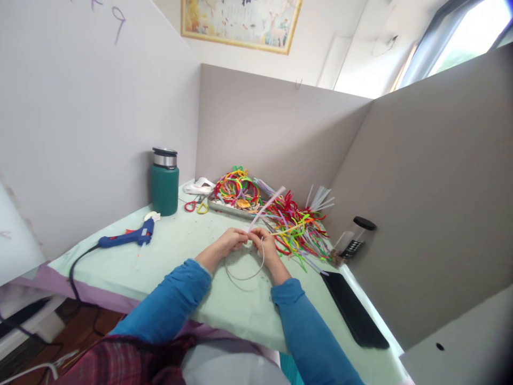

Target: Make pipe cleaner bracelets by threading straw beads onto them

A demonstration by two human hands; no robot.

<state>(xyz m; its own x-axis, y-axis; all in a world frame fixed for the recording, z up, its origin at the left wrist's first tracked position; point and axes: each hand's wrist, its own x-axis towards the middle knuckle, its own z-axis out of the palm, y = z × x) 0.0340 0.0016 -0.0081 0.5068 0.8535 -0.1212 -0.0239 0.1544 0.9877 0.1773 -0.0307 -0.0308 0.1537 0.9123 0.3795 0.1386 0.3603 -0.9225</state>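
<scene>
My left hand point(232, 239) and my right hand point(264, 243) meet over the middle of the table, fingers closed in a pinch. Between the fingertips they grip a pale pink pipe cleaner point(267, 207), which sticks up and to the right. A thin whitish hoop point(244, 279), perhaps a headband, hangs in a curve below both hands; its top is hidden by the fingers. Just beyond my right hand lies a heap of coloured pipe cleaners point(298, 224). How the pink piece meets the hoop is too small to make out.
A blue glue gun point(128, 236) with a cord lies left, near a green bottle point(164, 187). Scissors point(196, 207) rest by a metal tray point(230, 208) of coloured pieces. On the right are a black flat object point(355, 310) and a dark-lidded container point(355, 238). Partitions surround the table.
</scene>
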